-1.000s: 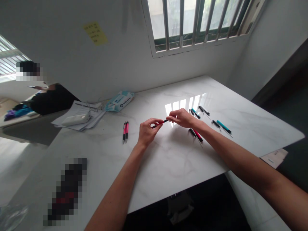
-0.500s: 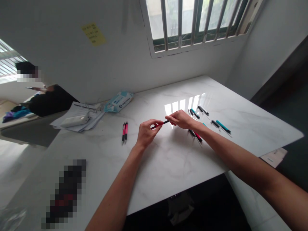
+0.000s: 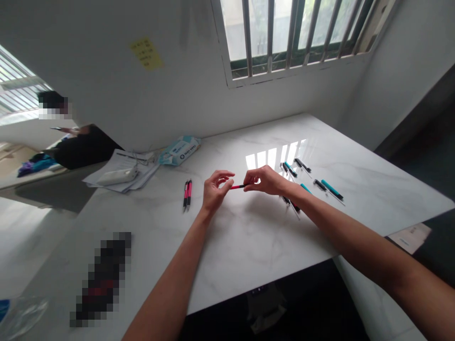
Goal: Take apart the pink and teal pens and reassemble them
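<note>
1. Just left of the blue-and-white packet [image 3: 179, 150], papers [image 3: 122, 161] lie on the surface [image 3: 227, 265].
2. On the near side of the packet, two pens [image 3: 189, 195] lie side by side. They look light and stiff; their dark lower sections should give fingers the surest hold.
3. Right of the packet and nearer the person, the left hand [image 3: 227, 181] curves loosely, a gap showing between thumb and forefinger. The pen's red end meets the thumb, but I cannot tell whether the hand grips it.
4. Beyond that hand, farther right of the packet, the red-and-black pen [image 3: 238, 186] spans both hands, nearly level. It should be light and rigid, its glossy red part likely slippery; hold it by the black part, along its axis, since sideways force could strain a thin barrel.
5. Farther right of the packet, the right hand [image 3: 246, 185] pinches the pen's black part between thumb and fingers.
6. Farthest right of the packet, black pieces [image 3: 320, 184], teal barrels [image 3: 332, 188] and thin white refills [image 3: 336, 197] lie scattered. The barrels could roll; the refills probably bend easily, so a light pinch at mid-length suits them.
</note>
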`<state>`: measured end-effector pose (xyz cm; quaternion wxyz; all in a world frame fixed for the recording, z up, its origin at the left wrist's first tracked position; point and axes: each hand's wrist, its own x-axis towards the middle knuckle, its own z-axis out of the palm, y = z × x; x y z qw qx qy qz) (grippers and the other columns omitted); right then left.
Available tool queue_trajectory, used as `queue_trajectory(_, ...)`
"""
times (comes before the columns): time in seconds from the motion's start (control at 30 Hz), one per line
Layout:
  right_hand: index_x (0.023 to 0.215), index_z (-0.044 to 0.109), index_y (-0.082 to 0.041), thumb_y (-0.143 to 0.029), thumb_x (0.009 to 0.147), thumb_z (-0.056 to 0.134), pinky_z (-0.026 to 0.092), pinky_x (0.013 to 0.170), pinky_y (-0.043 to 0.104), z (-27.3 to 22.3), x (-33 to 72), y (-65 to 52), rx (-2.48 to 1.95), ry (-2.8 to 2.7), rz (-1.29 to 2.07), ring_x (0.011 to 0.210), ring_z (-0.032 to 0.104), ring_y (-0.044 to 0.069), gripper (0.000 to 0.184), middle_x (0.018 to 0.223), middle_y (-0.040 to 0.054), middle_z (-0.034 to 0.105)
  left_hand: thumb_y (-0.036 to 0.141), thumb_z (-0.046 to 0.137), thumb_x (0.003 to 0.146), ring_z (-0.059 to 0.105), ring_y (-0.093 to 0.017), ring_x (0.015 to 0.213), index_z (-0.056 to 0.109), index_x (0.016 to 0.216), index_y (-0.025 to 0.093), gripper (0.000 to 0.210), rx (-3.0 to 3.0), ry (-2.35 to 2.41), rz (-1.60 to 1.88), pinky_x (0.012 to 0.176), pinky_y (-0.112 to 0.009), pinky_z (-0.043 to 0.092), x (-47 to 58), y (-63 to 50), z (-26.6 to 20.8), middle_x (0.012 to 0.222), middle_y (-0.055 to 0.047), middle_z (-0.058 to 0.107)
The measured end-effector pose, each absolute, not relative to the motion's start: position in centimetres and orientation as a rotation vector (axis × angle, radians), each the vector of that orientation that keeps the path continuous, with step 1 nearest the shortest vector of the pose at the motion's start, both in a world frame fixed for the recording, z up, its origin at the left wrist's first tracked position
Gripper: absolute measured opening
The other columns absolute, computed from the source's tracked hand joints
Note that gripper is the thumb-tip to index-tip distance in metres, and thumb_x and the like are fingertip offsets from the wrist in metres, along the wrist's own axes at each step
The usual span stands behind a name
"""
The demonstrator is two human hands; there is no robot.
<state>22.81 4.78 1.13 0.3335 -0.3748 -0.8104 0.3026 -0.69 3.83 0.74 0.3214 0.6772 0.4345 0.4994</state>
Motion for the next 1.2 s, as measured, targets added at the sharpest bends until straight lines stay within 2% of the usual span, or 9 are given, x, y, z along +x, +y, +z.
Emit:
queue_trajectory(0.1, 0.098, 0.080, -0.021, -0.019, 0.087, 0.079, 0.044, 0.072, 0.025, 1.0, 22.7, 4.6, -1.059, -2.217, 0.703, 0.077, 0.065, 0.015, 0.011, 0.085, 0.0022, 0.075, 0.037, 0.068, 0.087, 0.070, -0.020, 0.098, 0.080, 0.099, 0.021, 0.023, 1.798, 1.253, 1.356, 0.090, -0.033, 0.059, -1.5, 4.3, 1.2, 0.113, -0.008, 0.076)
queue_trajectory(0.3, 0.113, 0.081, -0.022, -0.008, 0.085, 0.069, 0.044, 0.072, 0.025, 0.4, 22.2, 4.0, -1.159, -2.334, 0.649, 0.078, 0.067, 0.017, 0.033, 0.092, 0.0045, 0.077, 0.029, 0.062, 0.089, 0.071, -0.020, 0.093, 0.081, 0.106, 0.022, 0.026, 1.900, 1.868, 1.200, 0.089, -0.032, 0.056, -6.8, 3.8, 2.9, 0.116, -0.007, 0.078)
queue_trajectory(0.5, 0.108, 0.079, -0.020, -0.008, 0.086, 0.071, 0.044, 0.074, 0.026, 0.5, 20.4, 3.3, -1.177, -2.327, 0.624, 0.081, 0.068, 0.017, 0.026, 0.093, 0.0046, 0.077, 0.032, 0.063, 0.092, 0.073, -0.027, 0.098, 0.082, 0.111, 0.025, 0.028, 1.761, 2.451, 0.863, 0.094, -0.038, 0.054, -13.6, 1.4, 2.2, 0.117, -0.008, 0.081)
queue_trajectory(0.67, 0.111, 0.074, -0.020, -0.014, 0.088, 0.075, 0.041, 0.072, 0.027, 0.5, 16.7, 2.9, -1.290, -2.307, 0.580, 0.086, 0.068, 0.019, 0.024, 0.101, 0.0054, 0.078, 0.042, 0.065, 0.093, 0.075, -0.032, 0.105, 0.083, 0.111, 0.027, 0.029, 1.670, 2.473, 0.743, 0.093, -0.040, 0.055, -15.5, 1.3, 1.2, 0.108, -0.009, 0.084)
queue_trajectory(0.87, 0.126, 0.066, -0.022, -0.021, 0.087, 0.074, 0.041, 0.067, 0.028, 1.3, 10.1, 2.9, -1.464, -2.340, 0.705, 0.091, 0.071, 0.026, 0.040, 0.100, 0.0078, 0.078, 0.044, 0.064, 0.094, 0.075, -0.036, 0.111, 0.085, 0.115, 0.024, 0.036, 1.684, 2.434, 0.715, 0.095, -0.043, 0.055, -15.1, 1.2, 1.2, 0.113, -0.013, 0.083)
queue_trajectory(1.07, 0.129, 0.065, -0.020, -0.026, 0.089, 0.072, 0.047, 0.074, 0.033, 2.6, 4.2, 3.0, -1.586, -2.316, 0.634, 0.102, 0.074, 0.033, 0.041, 0.115, 0.0164, 0.077, 0.043, 0.066, 0.094, 0.076, -0.035, 0.110, 0.085, 0.115, 0.024, 0.034, 1.717, 2.392, 0.711, 0.092, -0.040, 0.055, -14.6, 0.8, 0.9, 0.111, -0.013, 0.084)
queue_trajectory(1.2, 0.130, 0.065, -0.020, -0.025, 0.090, 0.070, 0.049, 0.079, 0.034, 2.6, 2.7, 3.1, -1.579, -2.318, 0.640, 0.104, 0.074, 0.033, 0.040, 0.114, 0.0163, 0.077, 0.044, 0.066, 0.094, 0.076, -0.035, 0.109, 0.086, 0.114, 0.026, 0.034, 1.730, 2.366, 0.718, 0.090, -0.040, 0.055, -14.4, 0.7, 0.7, 0.110, -0.012, 0.084)
